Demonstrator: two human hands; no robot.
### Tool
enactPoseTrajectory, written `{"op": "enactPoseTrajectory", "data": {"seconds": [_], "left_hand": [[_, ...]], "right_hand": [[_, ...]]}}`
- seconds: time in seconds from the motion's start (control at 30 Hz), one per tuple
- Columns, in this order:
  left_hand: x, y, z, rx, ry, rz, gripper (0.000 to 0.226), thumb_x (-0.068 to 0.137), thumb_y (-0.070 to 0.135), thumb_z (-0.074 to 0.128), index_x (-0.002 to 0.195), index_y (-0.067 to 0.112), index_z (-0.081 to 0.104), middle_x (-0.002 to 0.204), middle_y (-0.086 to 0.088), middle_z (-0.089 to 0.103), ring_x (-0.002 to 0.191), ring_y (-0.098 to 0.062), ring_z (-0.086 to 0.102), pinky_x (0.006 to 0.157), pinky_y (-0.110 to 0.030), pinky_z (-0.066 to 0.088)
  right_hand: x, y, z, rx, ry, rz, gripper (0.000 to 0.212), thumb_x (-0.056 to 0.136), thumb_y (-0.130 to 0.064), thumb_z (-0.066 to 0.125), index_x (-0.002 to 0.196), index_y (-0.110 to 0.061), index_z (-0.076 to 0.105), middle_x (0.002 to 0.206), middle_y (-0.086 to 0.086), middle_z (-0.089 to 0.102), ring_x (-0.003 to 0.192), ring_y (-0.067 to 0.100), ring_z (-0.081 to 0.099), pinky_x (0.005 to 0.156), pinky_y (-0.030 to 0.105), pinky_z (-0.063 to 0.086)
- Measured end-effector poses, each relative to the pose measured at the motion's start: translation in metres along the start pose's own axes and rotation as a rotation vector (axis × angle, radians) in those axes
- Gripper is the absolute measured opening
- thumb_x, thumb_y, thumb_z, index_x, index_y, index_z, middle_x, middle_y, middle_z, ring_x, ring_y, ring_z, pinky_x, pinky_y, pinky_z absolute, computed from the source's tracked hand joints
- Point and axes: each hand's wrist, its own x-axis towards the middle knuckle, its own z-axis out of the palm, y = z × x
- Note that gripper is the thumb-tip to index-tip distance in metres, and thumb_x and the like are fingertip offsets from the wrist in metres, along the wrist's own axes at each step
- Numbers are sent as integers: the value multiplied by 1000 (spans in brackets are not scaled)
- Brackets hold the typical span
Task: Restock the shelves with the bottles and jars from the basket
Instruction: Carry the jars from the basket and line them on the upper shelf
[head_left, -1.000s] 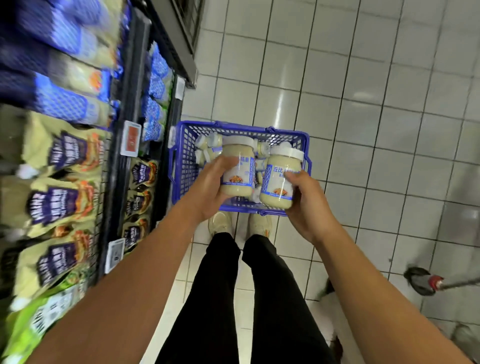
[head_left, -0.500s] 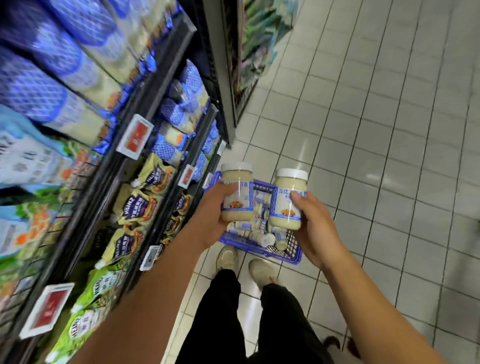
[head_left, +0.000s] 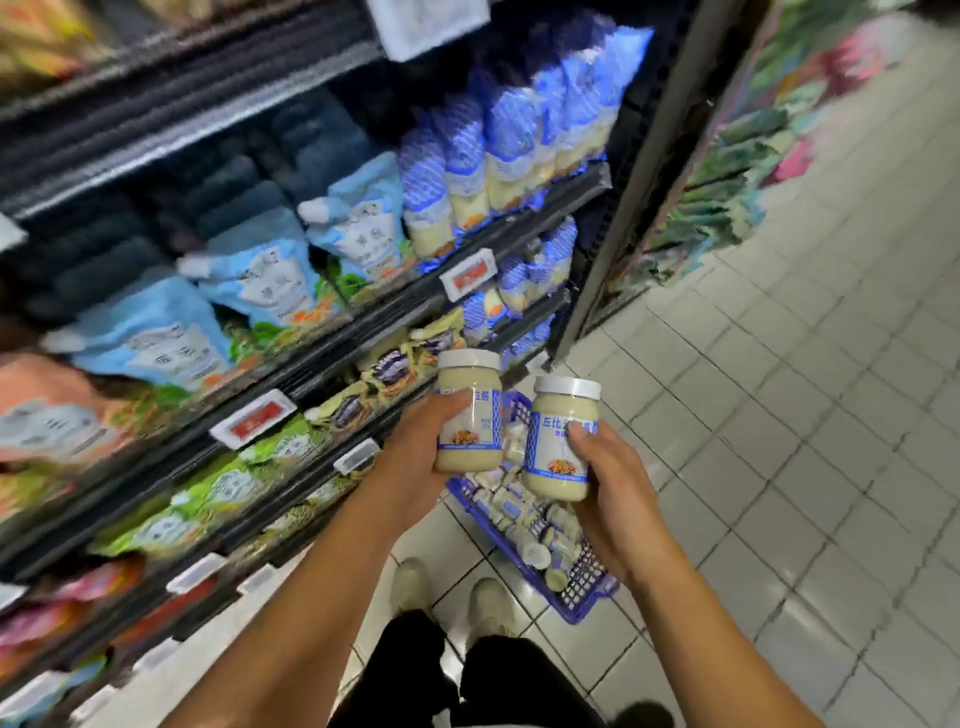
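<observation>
My left hand (head_left: 415, 457) grips a cream-filled jar (head_left: 475, 415) with a white lid and a blue label. My right hand (head_left: 618, 488) holds a second jar of the same kind (head_left: 558, 441) just to its right. Both jars are upright, held side by side above the blue wire basket (head_left: 582, 597), which stands on the floor with several more jars lying in it. The store shelves (head_left: 332, 353) rise to the left of the hands, packed with pouches and blue-white packs.
Red and white price tags (head_left: 252, 418) line the shelf edges. A dark upright post (head_left: 639, 171) ends the shelf unit, with another stocked rack beyond it. My shoes (head_left: 447, 597) stand by the basket. White tiled floor (head_left: 805, 415) spreads to the right.
Both hands have lifted the two jars up from the basket. The view has swung up and left, so more shelves show and the basket sits lower.
</observation>
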Motion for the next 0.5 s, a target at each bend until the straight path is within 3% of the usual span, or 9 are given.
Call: {"op": "enactPoseTrajectory", "data": {"seconds": [0.1, 0.17, 0.27, 0.37, 0.43, 0.5], "left_hand": [[-29, 11, -32, -72, 99, 60, 73, 67, 33, 64, 132, 3, 54, 111, -20, 65, 93, -33, 63, 78, -42, 55], [-49, 17, -56, -110, 131, 110, 74, 67, 34, 64, 133, 1, 55, 108, -18, 67, 86, -30, 65, 69, -36, 59], [-79, 20, -99, -179, 180, 183, 72, 72, 27, 73, 135, 0, 53, 113, -24, 67, 94, -34, 65, 97, -58, 47], [-118, 21, -145, -219, 231, 241, 69, 74, 34, 64, 134, 0, 54, 124, -29, 63, 103, -39, 60, 102, -66, 38], [-145, 20, -177, -240, 285, 283, 65, 74, 36, 62, 129, 2, 57, 116, -26, 66, 96, -35, 63, 98, -64, 43], [-174, 18, -209, -272, 322, 341, 53, 75, 34, 61, 119, 6, 64, 108, -18, 71, 90, -29, 69, 85, -49, 56]], "right_hand": [[-2, 3, 36, -61, -132, 10, 33, 86, -29, 64, 114, -13, 70, 108, 19, 73, 90, 28, 69, 74, 38, 57], [-5, 8, 64, -111, -206, 12, 31, 84, -28, 64, 111, -14, 70, 104, 15, 74, 87, 25, 69, 70, 34, 58], [-15, 19, 110, -170, -333, 34, 34, 82, -27, 63, 113, -16, 70, 106, 14, 74, 89, 23, 71, 70, 34, 58], [-33, 36, 159, -205, -448, 54, 34, 83, -26, 62, 114, -14, 70, 111, 18, 73, 97, 28, 70, 77, 39, 59], [-48, 52, 192, -191, -534, 83, 31, 85, -24, 61, 111, -14, 71, 110, 18, 74, 95, 27, 72, 75, 36, 59], [-67, 69, 228, -178, -622, 119, 40, 85, -23, 60, 121, -6, 65, 115, 22, 71, 99, 31, 71, 79, 38, 60]]}}
